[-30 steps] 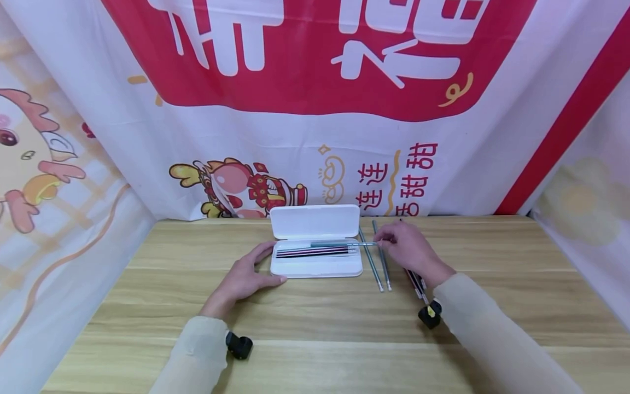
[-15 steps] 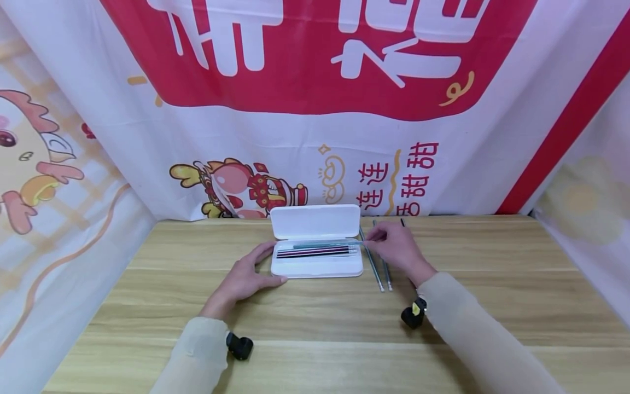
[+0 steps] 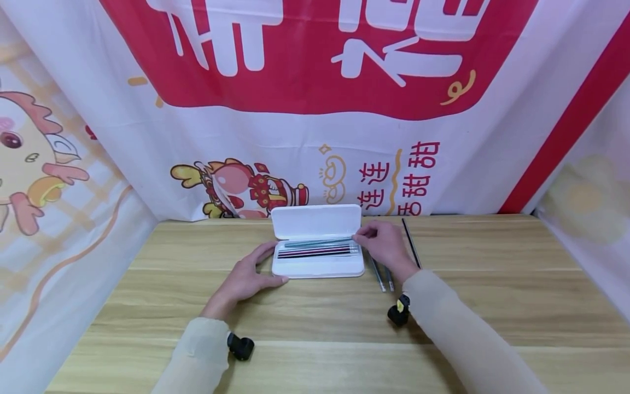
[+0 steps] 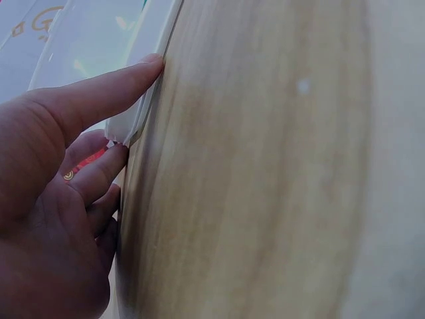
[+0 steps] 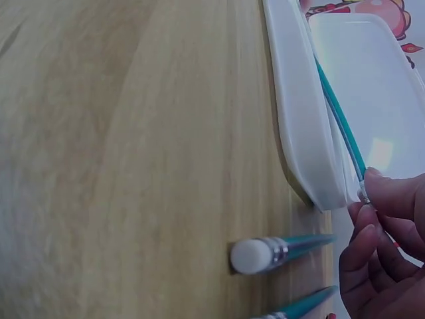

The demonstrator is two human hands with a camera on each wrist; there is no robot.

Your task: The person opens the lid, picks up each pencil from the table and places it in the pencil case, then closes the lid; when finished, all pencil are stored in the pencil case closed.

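A white pencil case (image 3: 317, 269) lies on the table with its lid (image 3: 316, 221) raised at the back. Several dark and striped pencils (image 3: 315, 252) lie lengthwise inside. My left hand (image 3: 244, 280) holds the left end of the case, thumb along the front wall (image 4: 136, 80) and fingers at the end. Between thumb and fingertips, my right hand (image 3: 387, 246) pinches a teal pencil (image 5: 344, 126) by its eraser end. This pencil slants over the back part of the case, its far end low beside the other pencils.
Two teal pencils (image 3: 377, 275) lie on the table right of the case, partly under my right hand; one white eraser (image 5: 251, 256) shows close up. A dark pencil (image 3: 411, 242) lies farther right. A printed cloth (image 3: 315, 158) hangs behind the wooden table (image 3: 320, 317).
My right hand has moved left with the teal pencil, bringing it from partly outside the case to over its back part. The left hand has stayed at the case.
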